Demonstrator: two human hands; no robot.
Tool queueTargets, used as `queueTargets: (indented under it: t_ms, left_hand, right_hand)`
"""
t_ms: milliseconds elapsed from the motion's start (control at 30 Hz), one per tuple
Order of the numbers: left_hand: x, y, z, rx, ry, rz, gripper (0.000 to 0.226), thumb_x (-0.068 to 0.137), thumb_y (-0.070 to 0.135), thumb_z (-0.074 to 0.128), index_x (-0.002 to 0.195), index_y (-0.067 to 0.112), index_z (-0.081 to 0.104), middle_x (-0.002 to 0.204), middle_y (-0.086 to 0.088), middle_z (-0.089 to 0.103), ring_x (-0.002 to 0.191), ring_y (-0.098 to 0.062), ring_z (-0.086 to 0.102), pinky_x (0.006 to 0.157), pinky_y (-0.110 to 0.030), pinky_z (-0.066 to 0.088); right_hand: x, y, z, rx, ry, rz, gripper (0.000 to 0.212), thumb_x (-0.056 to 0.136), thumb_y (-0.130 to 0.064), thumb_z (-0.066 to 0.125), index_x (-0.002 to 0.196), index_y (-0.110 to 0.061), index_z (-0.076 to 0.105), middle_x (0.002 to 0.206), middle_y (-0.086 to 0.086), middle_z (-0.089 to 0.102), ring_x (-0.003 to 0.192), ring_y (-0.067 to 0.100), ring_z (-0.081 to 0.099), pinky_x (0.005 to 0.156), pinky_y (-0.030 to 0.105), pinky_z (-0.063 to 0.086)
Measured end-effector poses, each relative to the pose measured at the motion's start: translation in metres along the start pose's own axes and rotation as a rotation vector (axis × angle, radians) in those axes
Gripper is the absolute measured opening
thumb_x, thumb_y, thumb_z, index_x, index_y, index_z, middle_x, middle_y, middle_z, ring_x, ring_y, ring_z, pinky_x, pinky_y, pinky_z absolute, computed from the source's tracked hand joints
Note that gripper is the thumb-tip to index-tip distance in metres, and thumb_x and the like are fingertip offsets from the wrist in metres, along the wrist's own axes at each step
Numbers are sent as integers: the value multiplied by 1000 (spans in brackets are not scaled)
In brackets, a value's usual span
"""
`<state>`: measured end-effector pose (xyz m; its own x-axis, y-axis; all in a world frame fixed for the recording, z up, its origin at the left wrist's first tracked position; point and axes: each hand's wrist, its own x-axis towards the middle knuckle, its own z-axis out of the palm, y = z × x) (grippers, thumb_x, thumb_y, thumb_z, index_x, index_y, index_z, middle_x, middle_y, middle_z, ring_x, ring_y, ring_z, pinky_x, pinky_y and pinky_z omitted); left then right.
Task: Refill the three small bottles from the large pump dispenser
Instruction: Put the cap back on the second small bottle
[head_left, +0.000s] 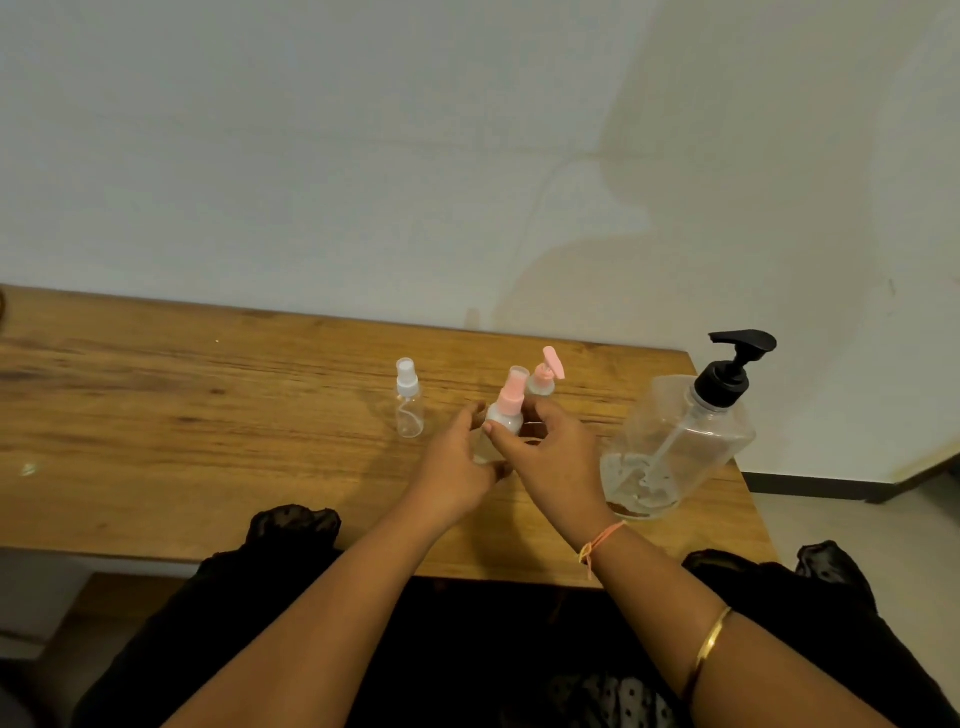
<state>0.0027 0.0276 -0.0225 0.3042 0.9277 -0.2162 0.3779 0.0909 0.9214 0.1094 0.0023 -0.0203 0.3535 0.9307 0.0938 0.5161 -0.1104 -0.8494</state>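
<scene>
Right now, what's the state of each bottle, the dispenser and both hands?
pink spray bottle: tilted, top on, held in both hands
white-top bottle: upright, top on, looks empty
pink pump bottle: upright, top on, partly hidden behind right hand
large dispenser: upright, pump on, little liquid left
left hand: grips pink spray bottle's body
right hand: pinches its neck

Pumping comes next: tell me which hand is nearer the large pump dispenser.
Right. The right hand sits just beside the pump dispenser; the left hand is farther off, across the pink-capped bottle both hold.
</scene>
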Motion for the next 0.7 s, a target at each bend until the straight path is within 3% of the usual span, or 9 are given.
queueTargets:
  t_ms: [133,333,533,700]
  left_hand:
    - [6,-6,-11,101,52,-117,70,82,5,68,141,20,35,144,-3,42,131,-22,42,99,-32,39]
    - [12,-15,-25,238,62,-235,58,84,8,65,137,14,42,138,-7,49,122,-22,49,92,-30,43]
    - [15,-15,-40,327,87,-258,49,87,13,64,133,16,47,134,-4,52,116,-20,53,82,-26,40]
    - [17,-15,-50,345,62,-262,48,87,13,64,132,15,48,133,-4,52,117,-21,52,87,-28,42]
  right_hand:
    - [2,6,9,-32,-22,23,37,78,-33,72,111,-20,65,100,-7,66,92,10,61,80,31,53]
    - [19,7,33,-55,11,36,26,82,-28,67,105,-16,65,89,-7,61,86,10,57,77,28,50]
    - [41,7,54,-56,107,72,21,87,-24,62,103,-11,63,96,4,66,86,14,57,75,31,48]
    - [54,11,62,-87,108,75,21,87,-23,60,104,-11,62,97,4,66,86,15,56,74,27,43]
